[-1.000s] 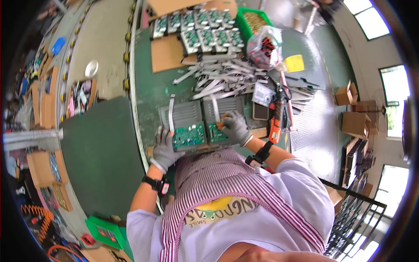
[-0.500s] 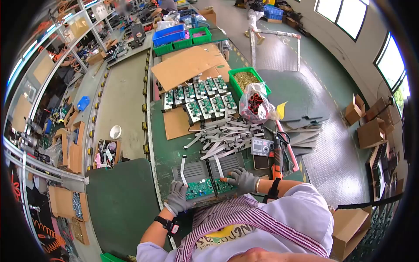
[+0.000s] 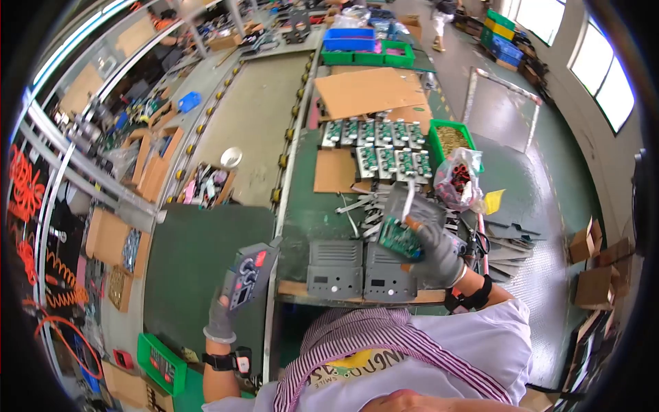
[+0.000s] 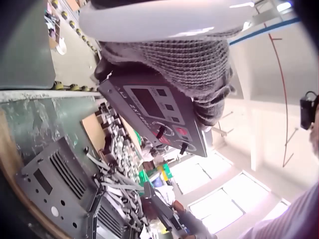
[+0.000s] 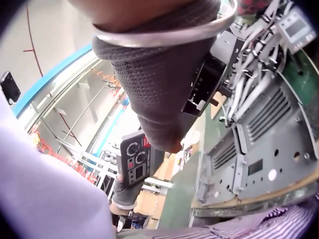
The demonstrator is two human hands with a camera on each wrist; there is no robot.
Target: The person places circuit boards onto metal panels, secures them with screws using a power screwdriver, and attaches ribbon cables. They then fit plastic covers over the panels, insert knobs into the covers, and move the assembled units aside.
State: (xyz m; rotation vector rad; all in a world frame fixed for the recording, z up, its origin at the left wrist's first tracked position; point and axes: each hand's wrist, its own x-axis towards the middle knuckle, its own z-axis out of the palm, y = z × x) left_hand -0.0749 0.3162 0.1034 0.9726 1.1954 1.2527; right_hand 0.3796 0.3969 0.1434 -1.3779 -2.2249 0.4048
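My gloved left hand (image 3: 221, 321) grips a grey front panel (image 3: 248, 276) by its edge, held up left of the bench edge. Its face, with two knobs, a dark display window and red labels, shows in the left wrist view. In my gloved right hand (image 3: 439, 255) is a second grey panel, raised over the bench, its green circuit board (image 3: 399, 237) and a white ribbon cable (image 3: 409, 199) facing up. Two bare grey panels (image 3: 334, 269) with vent slots and cut-out holes lie side by side at the bench's front edge, below and between the hands.
Grey ribbon cables (image 3: 364, 204) lie heaped behind the bare panels. Farther back are rows of board assemblies (image 3: 384, 159), a green bin (image 3: 451, 139) of small brass-coloured parts and a plastic bag (image 3: 458, 180). A dark green board (image 3: 206, 264) lies to the left.
Both hands have lifted the panels with circuit boards off the bench. The left one has gone left with its knob face turned into view; the right one is raised. Two bare panels now show beneath.
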